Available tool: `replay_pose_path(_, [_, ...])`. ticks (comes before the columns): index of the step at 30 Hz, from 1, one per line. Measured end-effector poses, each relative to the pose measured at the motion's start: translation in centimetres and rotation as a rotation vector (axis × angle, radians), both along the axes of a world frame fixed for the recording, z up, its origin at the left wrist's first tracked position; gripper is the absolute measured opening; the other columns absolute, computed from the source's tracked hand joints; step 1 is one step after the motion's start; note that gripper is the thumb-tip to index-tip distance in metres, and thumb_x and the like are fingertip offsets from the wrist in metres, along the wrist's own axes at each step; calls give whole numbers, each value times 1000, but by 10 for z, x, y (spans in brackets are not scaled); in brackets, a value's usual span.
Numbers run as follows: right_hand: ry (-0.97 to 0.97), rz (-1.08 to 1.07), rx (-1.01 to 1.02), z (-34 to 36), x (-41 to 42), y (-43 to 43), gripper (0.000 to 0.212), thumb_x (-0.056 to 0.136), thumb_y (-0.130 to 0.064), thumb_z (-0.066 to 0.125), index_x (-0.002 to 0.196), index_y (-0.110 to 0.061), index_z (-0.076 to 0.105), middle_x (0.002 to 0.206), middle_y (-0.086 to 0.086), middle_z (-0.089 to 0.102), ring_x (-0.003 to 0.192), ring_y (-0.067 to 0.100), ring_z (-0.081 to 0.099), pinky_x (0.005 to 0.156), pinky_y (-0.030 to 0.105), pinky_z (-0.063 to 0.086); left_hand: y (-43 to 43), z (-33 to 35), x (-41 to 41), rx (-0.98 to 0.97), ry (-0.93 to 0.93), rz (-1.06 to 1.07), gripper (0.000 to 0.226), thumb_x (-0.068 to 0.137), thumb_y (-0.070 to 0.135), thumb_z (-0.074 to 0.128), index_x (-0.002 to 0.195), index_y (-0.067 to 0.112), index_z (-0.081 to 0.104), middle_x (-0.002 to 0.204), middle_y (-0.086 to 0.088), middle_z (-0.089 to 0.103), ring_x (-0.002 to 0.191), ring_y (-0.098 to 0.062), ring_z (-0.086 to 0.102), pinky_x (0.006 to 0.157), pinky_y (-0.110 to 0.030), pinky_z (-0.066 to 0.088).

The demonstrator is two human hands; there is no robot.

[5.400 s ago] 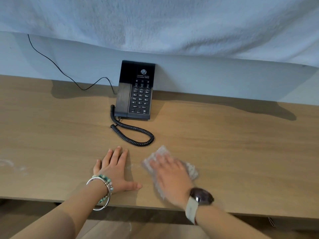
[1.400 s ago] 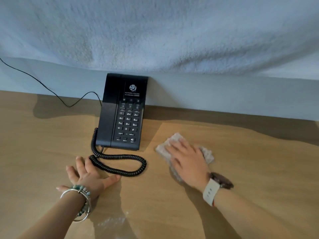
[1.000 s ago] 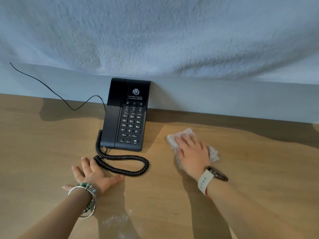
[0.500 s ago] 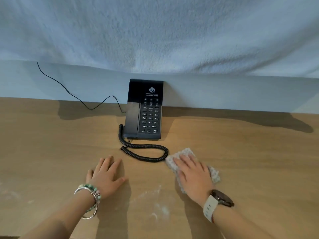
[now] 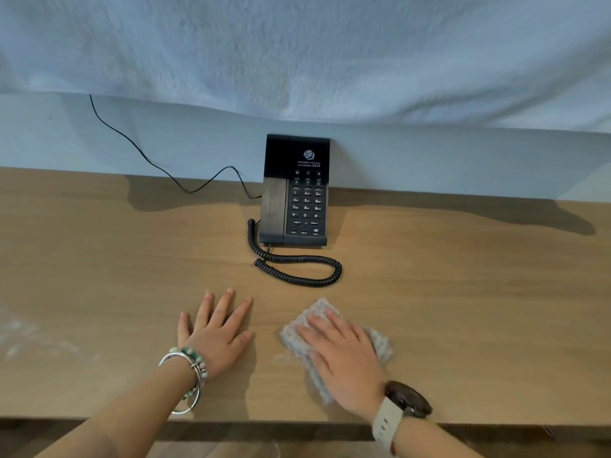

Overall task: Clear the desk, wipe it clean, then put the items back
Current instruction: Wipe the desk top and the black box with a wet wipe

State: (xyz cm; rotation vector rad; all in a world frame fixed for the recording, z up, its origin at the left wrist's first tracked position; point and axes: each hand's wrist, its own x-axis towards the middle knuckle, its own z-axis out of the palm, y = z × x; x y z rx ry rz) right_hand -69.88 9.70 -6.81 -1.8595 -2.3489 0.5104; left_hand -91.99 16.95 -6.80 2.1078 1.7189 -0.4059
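Pale smears mark the counter far left of the telephone, seemingly not yet wiped. In front of the telephone the left hand lies flat, fingers spread, likely bracing. Just right, the right hand presses the cloth down with straight fingers, for wiping.

Beaded bangles left wrist, pale-strapped watch right.

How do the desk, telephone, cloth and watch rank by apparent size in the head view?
1. desk
2. telephone and cloth: about alike; cloth is nearer, partly under the right hand
3. watch
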Motion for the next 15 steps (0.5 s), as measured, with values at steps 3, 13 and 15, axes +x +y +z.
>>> replay_pose_path(3, [-90,-113,60,5,42,0,50,84,-34,27,132,-36,41,133,-14,54,118,12,57,88,36,52,0,0,0,5,1,-11,55,97,53,18,143,48,-12,154,14,-21,142,-21,-20,113,-51,-5])
replay_pose_path(13, [-39,-176,55,-1,-7,-18,46,88,-36,30,132,-36,43,139,-13,49,127,18,49,93,44,47,-1,1,0,17,17,-30,56,97,53,17,143,46,-14,154,11,-21,143,-22,-19,114,-51,-3])
replay_pose_path(15, [-6,-44,71,1,-8,-18,47,96,-35,24,143,-41,27,148,-25,17,139,4,18,111,43,23,-5,2,1,29,16,-34,56,97,52,17,144,45,-14,155,11,-20,143,-22,-19,114,-51,-3])
